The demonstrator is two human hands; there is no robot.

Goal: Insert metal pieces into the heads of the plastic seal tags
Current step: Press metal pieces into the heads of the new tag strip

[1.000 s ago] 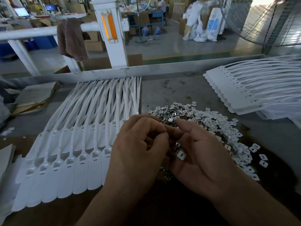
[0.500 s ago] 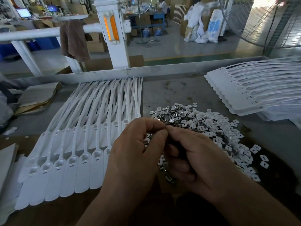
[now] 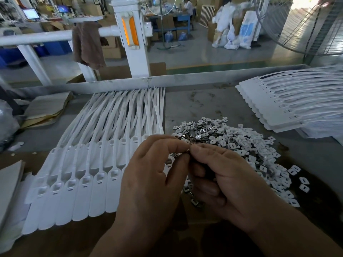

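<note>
Curling inward, right hand (image 3: 228, 182), pinching metal piece (image 3: 189, 149) with left hand (image 3: 154, 175)

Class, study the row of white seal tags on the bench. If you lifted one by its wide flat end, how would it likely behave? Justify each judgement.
Its strap would probably droop: the straps are long, thin and already curve across one another. It is likely light, as it looks like thin flat plastic. The wide end seems stiffer, since it is broad and lies flat.
</note>
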